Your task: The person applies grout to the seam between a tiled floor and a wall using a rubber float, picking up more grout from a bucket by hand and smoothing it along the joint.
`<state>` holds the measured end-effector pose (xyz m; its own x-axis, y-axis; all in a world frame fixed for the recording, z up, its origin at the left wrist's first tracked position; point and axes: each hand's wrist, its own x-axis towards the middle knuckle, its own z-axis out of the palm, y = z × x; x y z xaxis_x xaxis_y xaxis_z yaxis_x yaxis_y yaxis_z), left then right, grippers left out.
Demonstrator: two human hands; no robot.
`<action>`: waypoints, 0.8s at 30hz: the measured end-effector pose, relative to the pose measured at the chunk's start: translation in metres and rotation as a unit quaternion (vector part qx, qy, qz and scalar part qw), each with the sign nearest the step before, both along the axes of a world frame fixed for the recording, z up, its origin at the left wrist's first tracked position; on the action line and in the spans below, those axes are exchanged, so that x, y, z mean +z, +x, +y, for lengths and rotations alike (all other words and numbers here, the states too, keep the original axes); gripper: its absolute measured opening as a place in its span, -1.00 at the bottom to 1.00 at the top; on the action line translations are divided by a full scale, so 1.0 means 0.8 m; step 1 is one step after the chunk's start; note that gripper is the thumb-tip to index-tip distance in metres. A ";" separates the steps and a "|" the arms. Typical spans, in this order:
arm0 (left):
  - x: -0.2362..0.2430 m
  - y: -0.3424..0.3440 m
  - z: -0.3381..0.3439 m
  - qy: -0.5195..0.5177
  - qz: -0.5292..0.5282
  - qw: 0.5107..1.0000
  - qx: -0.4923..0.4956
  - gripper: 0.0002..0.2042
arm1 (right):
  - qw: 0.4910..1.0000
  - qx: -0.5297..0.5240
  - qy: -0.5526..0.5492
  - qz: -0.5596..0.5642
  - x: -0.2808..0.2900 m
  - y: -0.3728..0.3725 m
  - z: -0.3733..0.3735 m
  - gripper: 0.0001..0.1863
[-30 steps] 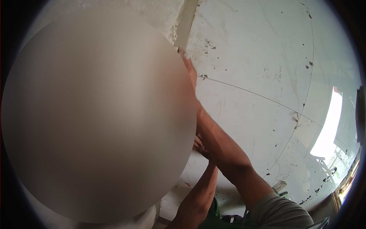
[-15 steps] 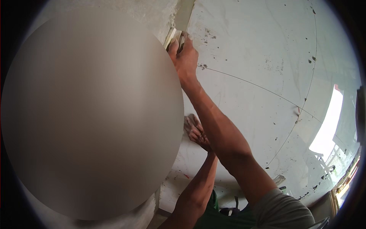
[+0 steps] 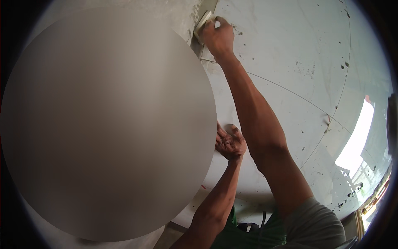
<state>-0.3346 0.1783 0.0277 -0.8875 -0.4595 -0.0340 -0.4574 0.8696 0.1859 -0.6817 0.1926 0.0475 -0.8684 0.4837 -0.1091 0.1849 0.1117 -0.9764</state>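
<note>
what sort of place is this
Probably a room being built or renovated: there is rough, bare cement, large glossy pale tiles scattered with dark specks, and a flat pale tool in the right hand along the tiles' edge.

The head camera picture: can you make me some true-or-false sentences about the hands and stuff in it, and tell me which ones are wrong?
1. The right hand holds a pale block. True.
2. The left hand is higher up in the picture than the right hand. False: it is lower down.
3. The sleeve on the right arm is bright red. False: it is grey.
4. A thin dark line runs across the pale, shiny surface. True.
5. The two hands are touching each other. False: they are apart.
</note>
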 end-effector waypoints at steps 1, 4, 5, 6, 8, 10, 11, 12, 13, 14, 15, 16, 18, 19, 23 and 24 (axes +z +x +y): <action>-0.002 -0.001 0.002 0.027 -0.004 1.000 0.003 -0.22 | 1.000 0.018 -0.006 -0.006 -0.009 0.008 -0.006 -0.51; -0.050 0.036 -0.026 -0.029 0.012 0.999 0.022 -0.25 | 0.999 0.039 0.003 -0.035 -0.002 0.097 -0.080 -0.43; -0.059 0.036 -0.023 -0.024 0.031 0.999 0.029 -0.27 | 0.997 0.056 0.017 -0.050 -0.006 0.147 -0.100 -0.41; -0.064 0.034 -0.022 -0.023 0.050 0.998 0.035 -0.28 | 0.993 0.091 -0.041 -0.065 -0.011 0.200 -0.120 -0.39; -0.057 0.032 -0.020 0.399 0.171 0.892 0.124 -0.38 | 0.984 0.152 -0.044 -0.081 0.002 0.299 -0.139 -0.39; -0.051 0.031 -0.011 0.743 0.250 0.593 0.182 -0.48 | 0.983 0.170 -0.017 -0.062 -0.005 0.312 -0.128 -0.39; -0.046 0.041 -0.015 0.801 0.266 0.499 0.196 -0.50 | 0.983 0.153 -0.070 -0.068 0.004 0.286 -0.116 -0.40; -0.040 0.050 -0.020 0.846 0.280 0.399 0.214 -0.53 | 0.980 0.137 -0.125 -0.077 0.018 0.254 -0.104 -0.40; -0.030 0.046 -0.022 0.706 0.240 0.641 0.184 -0.44 | 0.980 0.131 -0.127 -0.076 0.034 0.201 -0.082 -0.40; -0.024 0.027 -0.020 0.512 0.179 0.830 0.133 -0.36 | 0.980 0.116 -0.139 -0.086 0.046 0.144 -0.057 -0.45; -0.015 0.012 -0.011 0.283 0.100 0.951 0.069 -0.28 | 0.992 0.069 -0.088 -0.061 0.034 0.091 -0.031 -0.44; -0.008 0.001 -0.001 0.032 0.015 0.999 -0.001 -0.20 | 0.997 0.052 -0.053 -0.030 0.010 0.039 -0.005 -0.45; 0.005 -0.004 0.009 0.029 0.013 0.999 -0.021 -0.18 | 0.999 0.039 -0.017 -0.009 -0.016 0.025 0.004 -0.45; 0.010 -0.007 0.010 0.034 0.024 0.998 -0.046 -0.14 | 0.997 0.057 -0.037 -0.036 -0.016 0.038 0.002 -0.45; -0.058 0.057 -0.025 0.126 0.056 0.990 0.003 -0.17 | 0.995 0.090 -0.022 -0.041 0.006 0.211 -0.117 -0.44; -0.026 0.026 0.005 0.207 0.111 0.972 0.000 -0.29 | 0.983 0.137 -0.031 -0.118 -0.009 0.267 -0.113 -0.47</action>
